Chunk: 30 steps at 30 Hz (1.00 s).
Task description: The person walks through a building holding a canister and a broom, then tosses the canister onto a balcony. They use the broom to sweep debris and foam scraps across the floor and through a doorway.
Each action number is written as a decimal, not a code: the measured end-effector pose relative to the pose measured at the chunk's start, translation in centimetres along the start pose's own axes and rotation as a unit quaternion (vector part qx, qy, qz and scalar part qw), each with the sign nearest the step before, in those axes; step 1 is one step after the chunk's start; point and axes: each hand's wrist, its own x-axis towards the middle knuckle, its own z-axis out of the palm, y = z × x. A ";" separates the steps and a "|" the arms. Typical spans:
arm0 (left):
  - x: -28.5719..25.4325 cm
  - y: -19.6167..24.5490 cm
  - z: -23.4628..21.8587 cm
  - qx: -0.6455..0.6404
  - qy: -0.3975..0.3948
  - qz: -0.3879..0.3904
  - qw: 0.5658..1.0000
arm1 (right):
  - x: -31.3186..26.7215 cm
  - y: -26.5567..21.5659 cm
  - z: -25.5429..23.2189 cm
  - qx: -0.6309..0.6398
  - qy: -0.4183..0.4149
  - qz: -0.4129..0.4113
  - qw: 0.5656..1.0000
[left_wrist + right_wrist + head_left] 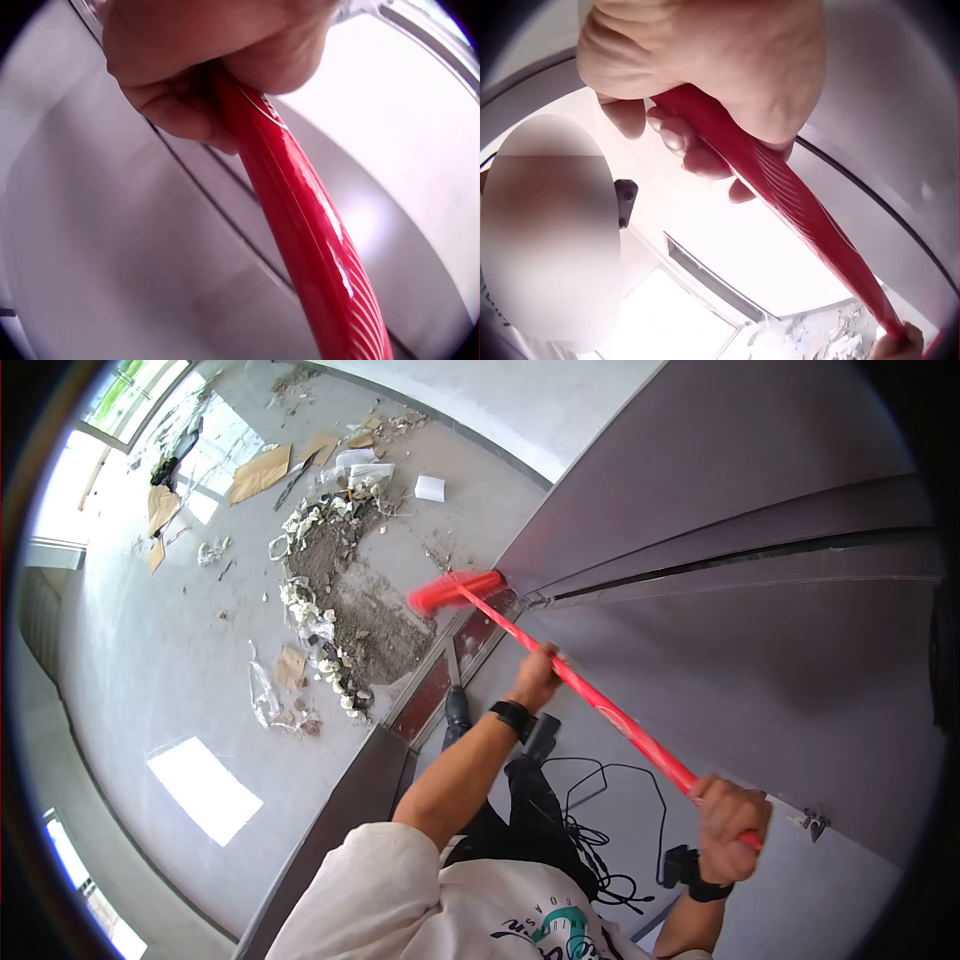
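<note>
A red broom (452,594) slants across the head view, its head down by the doorway track, at the right edge of the swept dirt. My left hand (536,676) grips the red handle (620,722) partway along. Near the top end of the handle, my right hand (735,825) has its fingers wrapped round it. In the left wrist view the left hand (217,56) curls over the glossy handle (300,217). The right wrist view shows the right hand (705,67) round the handle (795,202), with the left hand (897,342) farther along it.
Beyond the doorway track (425,695) lies a heap of grey dirt (385,635) edged with white scraps (300,600). Cardboard (260,474) and plastic film (262,690) litter the floor. A dark panel (760,630) stands on the right. Black cable (600,850) coils near my feet.
</note>
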 end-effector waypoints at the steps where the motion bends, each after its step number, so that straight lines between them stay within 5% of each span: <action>1: 1.0 1.9 -1.3 0.033 0.009 0.022 0.999 | 0.0 1.0 1.3 -0.013 -0.004 0.001 1.000; 4: 0.0 3.2 -1.2 0.049 0.010 0.093 0.994 | -2.4 1.8 0.1 -0.012 -0.008 0.014 1.000; 6: -1.7 1.5 0.2 0.061 -0.003 0.054 0.997 | -4.7 0.6 -2.9 0.019 0.086 0.054 0.995; 11: -4.7 -8.5 2.3 0.063 -0.094 -0.151 0.982 | -11.5 -4.5 -8.7 0.103 0.247 0.044 0.962; 13: -4.9 -12.5 2.5 0.057 -0.079 -0.227 0.969 | -14.4 -4.9 -10.0 0.110 0.390 0.018 0.914; 15: -3.3 -14.4 1.0 0.064 -0.072 -0.271 0.958 | -16.0 -3.4 -9.0 0.076 0.398 0.036 0.914; 18: -1.6 -16.3 -1.7 0.131 -0.038 -0.279 0.951 | -17.8 -0.9 -8.1 0.038 0.377 0.057 0.924; 21: -0.1 -13.8 -3.1 0.147 0.021 -0.192 0.970 | -17.4 1.2 -7.5 0.091 0.324 0.036 0.941; 23: 1.4 -11.2 -5.6 0.148 0.070 -0.122 0.979 | -19.3 5.1 -6.5 0.068 0.363 0.123 0.921; 26: 3.1 -7.7 -8.0 0.144 0.076 -0.070 0.984 | -19.6 7.1 -5.0 0.059 0.248 0.146 0.956; 28: 1.0 -10.0 -6.3 0.154 0.084 -0.061 0.983 | -23.0 6.2 -6.6 0.049 0.321 0.177 0.929; 30: -0.3 -13.6 -4.6 0.152 0.046 -0.074 0.985 | -26.6 3.9 -9.8 0.116 0.414 0.099 0.898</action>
